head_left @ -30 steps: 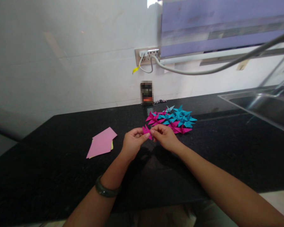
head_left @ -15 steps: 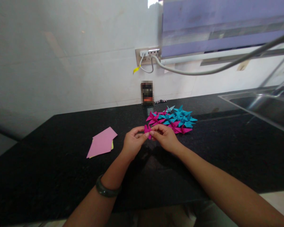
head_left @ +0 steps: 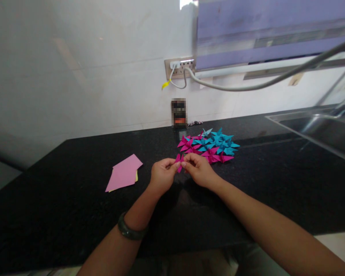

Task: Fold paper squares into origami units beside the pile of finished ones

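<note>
Over the black stone desk (head_left: pixel 60 218), the left hand (head_left: pixel 163 175) and right hand (head_left: pixel 200 170), nearly closed, pinched a small folded magenta paper figure (head_left: pixel 178 157) from opposite sides, seemingly for steadiness.

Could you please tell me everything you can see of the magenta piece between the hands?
The magenta piece looks like folded paper, with pointed tips at the top and a narrower end below. The left hand and right hand pinch it from either side, over the black countertop. Fingers hide much of it.
</note>
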The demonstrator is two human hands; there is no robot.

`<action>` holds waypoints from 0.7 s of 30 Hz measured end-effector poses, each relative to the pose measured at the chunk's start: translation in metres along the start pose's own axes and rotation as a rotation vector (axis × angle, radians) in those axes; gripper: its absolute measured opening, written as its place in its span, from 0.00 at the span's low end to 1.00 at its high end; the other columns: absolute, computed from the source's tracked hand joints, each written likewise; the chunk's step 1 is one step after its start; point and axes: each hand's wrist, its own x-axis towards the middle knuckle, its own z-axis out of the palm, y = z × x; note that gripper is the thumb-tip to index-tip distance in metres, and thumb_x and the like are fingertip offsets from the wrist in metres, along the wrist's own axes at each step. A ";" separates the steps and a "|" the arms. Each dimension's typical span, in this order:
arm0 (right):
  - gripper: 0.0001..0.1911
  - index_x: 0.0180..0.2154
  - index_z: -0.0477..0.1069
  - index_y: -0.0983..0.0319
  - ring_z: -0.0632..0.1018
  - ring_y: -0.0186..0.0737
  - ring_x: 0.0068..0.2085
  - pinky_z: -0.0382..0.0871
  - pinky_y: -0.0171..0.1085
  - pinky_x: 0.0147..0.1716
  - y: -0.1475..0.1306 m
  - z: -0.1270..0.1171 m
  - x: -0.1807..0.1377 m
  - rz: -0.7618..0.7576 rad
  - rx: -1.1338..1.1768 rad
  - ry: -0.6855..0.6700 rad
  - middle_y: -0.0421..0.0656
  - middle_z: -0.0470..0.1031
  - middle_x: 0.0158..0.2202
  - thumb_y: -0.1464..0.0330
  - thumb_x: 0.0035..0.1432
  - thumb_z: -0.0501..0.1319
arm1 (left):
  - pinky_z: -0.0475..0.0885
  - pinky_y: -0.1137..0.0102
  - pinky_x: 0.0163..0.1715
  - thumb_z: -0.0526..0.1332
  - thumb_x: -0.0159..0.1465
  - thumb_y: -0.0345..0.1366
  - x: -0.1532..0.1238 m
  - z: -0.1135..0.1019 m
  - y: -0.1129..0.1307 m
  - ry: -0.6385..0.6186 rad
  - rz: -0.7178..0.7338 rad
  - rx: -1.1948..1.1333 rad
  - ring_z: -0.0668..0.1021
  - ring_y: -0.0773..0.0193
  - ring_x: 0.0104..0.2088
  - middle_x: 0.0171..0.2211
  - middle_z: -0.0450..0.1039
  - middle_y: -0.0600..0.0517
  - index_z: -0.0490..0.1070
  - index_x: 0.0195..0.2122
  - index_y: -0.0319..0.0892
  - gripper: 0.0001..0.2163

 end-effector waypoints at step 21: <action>0.08 0.29 0.68 0.63 0.68 0.28 0.21 0.63 0.30 0.21 -0.005 -0.002 0.002 0.106 0.276 -0.059 0.36 0.68 0.22 0.65 0.46 0.61 | 0.51 0.81 0.11 0.60 0.54 0.43 -0.003 0.002 0.004 -0.359 -0.398 -0.618 0.59 0.78 0.13 0.15 0.53 0.62 0.58 0.24 0.41 0.13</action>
